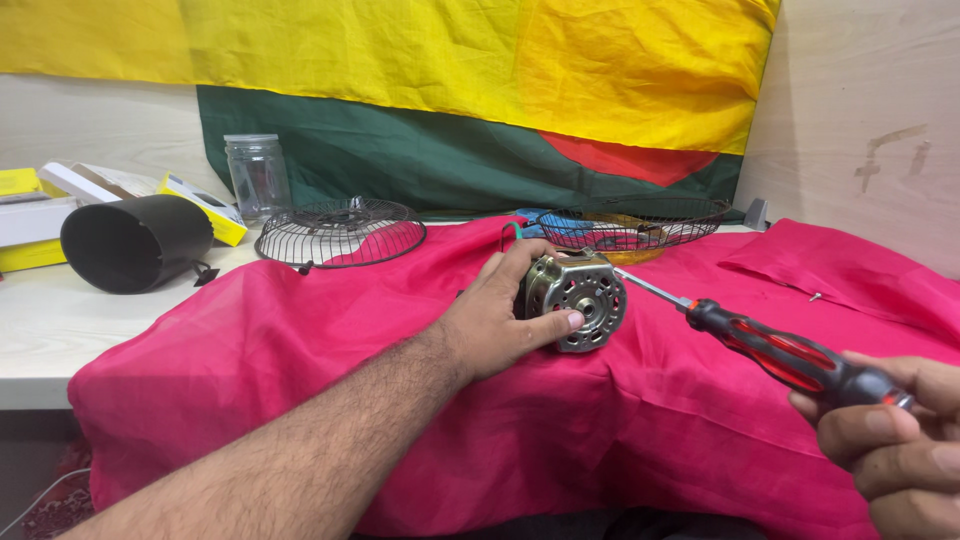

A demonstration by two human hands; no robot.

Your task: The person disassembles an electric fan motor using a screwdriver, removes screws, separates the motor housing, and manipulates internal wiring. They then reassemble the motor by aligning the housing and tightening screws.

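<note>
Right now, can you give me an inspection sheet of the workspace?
Surface: white table, mostly draped with a pink cloth.
Job's things: silver metal fan motor on the cloth; red-and-black-handled screwdriver, tip at the motor's right side.
Clutter: two round wire fan guards, black plastic cone housing, clear glass jar, yellow-and-white boxes, small screw.
Grippers: left hand grips the motor; right hand holds the screwdriver.
Cables: thin white cord near the floor, lower left.
Surroundings: yellow, green and red cloth on a pale wall.
</note>
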